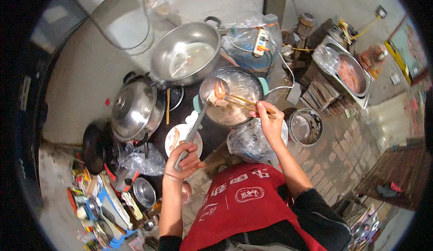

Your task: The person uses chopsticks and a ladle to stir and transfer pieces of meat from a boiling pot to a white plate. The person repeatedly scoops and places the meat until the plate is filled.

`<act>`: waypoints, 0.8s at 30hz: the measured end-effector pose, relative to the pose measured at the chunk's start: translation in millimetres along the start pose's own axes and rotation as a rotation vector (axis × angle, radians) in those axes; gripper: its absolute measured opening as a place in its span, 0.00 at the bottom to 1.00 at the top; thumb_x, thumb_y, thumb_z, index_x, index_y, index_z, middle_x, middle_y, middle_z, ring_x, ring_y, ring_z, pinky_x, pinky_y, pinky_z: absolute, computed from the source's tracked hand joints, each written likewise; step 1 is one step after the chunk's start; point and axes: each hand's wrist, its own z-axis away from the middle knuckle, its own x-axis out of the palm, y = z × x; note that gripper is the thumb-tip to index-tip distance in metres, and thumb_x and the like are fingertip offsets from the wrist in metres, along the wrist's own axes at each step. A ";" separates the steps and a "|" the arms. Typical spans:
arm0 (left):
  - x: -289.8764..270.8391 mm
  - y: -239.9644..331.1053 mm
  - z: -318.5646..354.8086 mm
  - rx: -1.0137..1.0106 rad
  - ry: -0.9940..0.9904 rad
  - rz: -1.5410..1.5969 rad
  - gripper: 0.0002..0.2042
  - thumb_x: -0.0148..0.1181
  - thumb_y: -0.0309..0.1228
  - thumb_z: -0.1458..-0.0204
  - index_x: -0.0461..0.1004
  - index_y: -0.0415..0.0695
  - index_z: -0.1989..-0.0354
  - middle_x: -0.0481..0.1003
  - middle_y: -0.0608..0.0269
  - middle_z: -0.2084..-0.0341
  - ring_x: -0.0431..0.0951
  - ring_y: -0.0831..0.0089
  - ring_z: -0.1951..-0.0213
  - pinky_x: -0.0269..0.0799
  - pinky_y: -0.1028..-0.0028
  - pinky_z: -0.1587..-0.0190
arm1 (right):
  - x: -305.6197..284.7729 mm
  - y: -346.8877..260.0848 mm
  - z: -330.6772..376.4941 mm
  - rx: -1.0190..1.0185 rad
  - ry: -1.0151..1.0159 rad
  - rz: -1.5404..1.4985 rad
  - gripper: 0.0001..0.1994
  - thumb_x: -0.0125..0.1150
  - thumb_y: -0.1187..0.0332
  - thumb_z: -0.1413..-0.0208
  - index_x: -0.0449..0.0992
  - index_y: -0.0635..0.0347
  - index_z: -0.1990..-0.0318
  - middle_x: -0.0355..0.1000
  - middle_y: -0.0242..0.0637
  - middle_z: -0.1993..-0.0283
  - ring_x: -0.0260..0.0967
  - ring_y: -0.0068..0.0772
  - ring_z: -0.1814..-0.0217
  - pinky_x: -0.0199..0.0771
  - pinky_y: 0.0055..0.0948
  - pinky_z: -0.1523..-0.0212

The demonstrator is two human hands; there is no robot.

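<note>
My left hand (183, 161) is wrapped round the grey handle of a ladle (197, 125). The ladle's round bowl lies over the left part of a dark pot (246, 75) with pale green handles, which holds cloudy liquid. In my right hand (270, 119) is a pair of chopsticks (246, 103), their tips at a piece of food (218, 98) in the ladle's bowl. The piece is pale with an orange-brown part; its kind I cannot make out. Below the ladle stands a white plate (197, 141) with a pale piece of food on it.
A large steel basin (164, 57) with a little liquid stands beyond the pot. To its left is a lidded steel pot (131, 111). A power strip (260, 41) with cords hangs near the pot. Plastic bags, a bucket (319, 136) and a tray of pink meat (352, 74) lie rightward.
</note>
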 end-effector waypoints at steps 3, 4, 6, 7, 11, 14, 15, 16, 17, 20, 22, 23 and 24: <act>-15.5 -16.6 32.1 0.077 0.008 0.093 0.10 0.41 0.37 0.42 0.61 0.50 0.75 0.55 0.77 0.98 0.51 0.81 0.94 0.56 0.74 0.68 | 12.3 -9.1 8.4 0.005 -0.078 0.024 0.08 0.55 0.74 0.46 0.74 0.73 0.66 0.73 0.39 0.74 0.74 0.26 0.74 0.72 0.20 0.74; -21.5 -22.6 44.3 0.100 0.002 0.124 0.10 0.40 0.37 0.42 0.61 0.49 0.75 0.55 0.77 0.98 0.51 0.81 0.94 0.57 0.74 0.68 | 18.1 -10.9 13.1 -0.011 -0.111 0.027 0.07 0.55 0.74 0.46 0.74 0.73 0.66 0.73 0.39 0.74 0.74 0.28 0.74 0.73 0.21 0.74; -32.2 -37.3 68.6 0.151 -0.025 0.186 0.10 0.38 0.36 0.42 0.60 0.49 0.75 0.56 0.76 0.98 0.52 0.80 0.94 0.59 0.73 0.67 | 33.5 -15.0 27.0 0.045 -0.175 -0.046 0.07 0.55 0.74 0.45 0.74 0.73 0.66 0.73 0.40 0.73 0.74 0.29 0.74 0.74 0.21 0.74; -45.5 -45.1 78.6 0.192 -0.070 0.164 0.10 0.38 0.36 0.42 0.61 0.49 0.74 0.56 0.75 0.98 0.53 0.80 0.93 0.60 0.72 0.66 | 41.3 -16.3 34.8 0.076 -0.200 -0.081 0.07 0.54 0.75 0.45 0.74 0.73 0.66 0.73 0.41 0.73 0.74 0.30 0.73 0.74 0.22 0.73; -66.2 -73.7 108.4 0.292 0.031 0.161 0.11 0.37 0.37 0.41 0.63 0.50 0.74 0.57 0.73 0.97 0.55 0.80 0.92 0.61 0.73 0.67 | 75.0 11.3 68.4 0.140 -0.443 -0.154 0.09 0.51 0.71 0.42 0.73 0.71 0.63 0.73 0.39 0.70 0.73 0.27 0.70 0.75 0.24 0.69; -88.4 -86.4 109.1 0.308 0.113 0.119 0.13 0.38 0.38 0.41 0.64 0.52 0.78 0.56 0.73 0.96 0.55 0.79 0.91 0.60 0.72 0.66 | 106.6 35.7 89.4 0.301 -0.603 -0.179 0.09 0.51 0.72 0.42 0.72 0.72 0.61 0.74 0.39 0.69 0.73 0.26 0.68 0.75 0.22 0.65; -91.3 -91.3 107.7 0.317 0.155 0.096 0.14 0.39 0.38 0.41 0.64 0.52 0.79 0.56 0.73 0.97 0.55 0.79 0.90 0.60 0.72 0.65 | 114.7 46.5 95.4 0.281 -0.638 -0.177 0.10 0.52 0.71 0.43 0.72 0.72 0.61 0.74 0.39 0.69 0.73 0.26 0.68 0.75 0.22 0.65; -89.5 -92.9 105.7 0.316 0.280 0.073 0.15 0.42 0.37 0.42 0.65 0.51 0.82 0.55 0.72 0.97 0.55 0.78 0.91 0.61 0.71 0.66 | 122.1 57.6 100.5 0.260 -0.672 -0.174 0.10 0.52 0.71 0.43 0.72 0.72 0.61 0.74 0.39 0.69 0.73 0.26 0.68 0.75 0.22 0.65; -92.6 -94.9 103.9 0.339 0.309 0.068 0.14 0.43 0.37 0.43 0.65 0.51 0.82 0.55 0.72 0.97 0.55 0.78 0.91 0.62 0.71 0.67 | 128.9 68.8 103.7 0.240 -0.701 -0.172 0.10 0.52 0.71 0.43 0.72 0.72 0.61 0.74 0.39 0.69 0.73 0.26 0.67 0.75 0.22 0.65; -113.5 -104.2 97.0 0.373 0.385 0.108 0.12 0.46 0.35 0.45 0.65 0.49 0.82 0.54 0.71 0.97 0.54 0.77 0.91 0.64 0.69 0.68 | 134.6 88.2 112.1 0.240 -0.759 -0.082 0.10 0.52 0.72 0.43 0.72 0.73 0.61 0.74 0.40 0.69 0.73 0.26 0.66 0.74 0.22 0.66; -119.6 -106.6 96.7 0.370 0.422 0.088 0.13 0.45 0.35 0.45 0.64 0.50 0.82 0.55 0.71 0.97 0.54 0.77 0.91 0.65 0.70 0.69 | 132.6 94.1 114.6 0.200 -0.787 0.010 0.10 0.52 0.72 0.43 0.72 0.73 0.62 0.74 0.39 0.70 0.73 0.25 0.66 0.73 0.21 0.66; -121.1 -106.8 97.0 0.369 0.440 0.076 0.14 0.44 0.35 0.44 0.63 0.50 0.83 0.55 0.71 0.97 0.54 0.78 0.91 0.65 0.70 0.69 | 131.1 96.2 115.2 0.168 -0.794 0.051 0.09 0.52 0.72 0.43 0.72 0.73 0.62 0.74 0.39 0.71 0.73 0.24 0.66 0.73 0.21 0.66; -122.4 -107.1 98.1 0.368 0.458 0.062 0.14 0.44 0.36 0.44 0.63 0.49 0.83 0.55 0.71 0.97 0.54 0.78 0.91 0.65 0.71 0.69 | 129.6 98.3 116.0 0.136 -0.800 0.092 0.09 0.52 0.72 0.43 0.72 0.73 0.63 0.74 0.39 0.71 0.72 0.24 0.67 0.73 0.21 0.66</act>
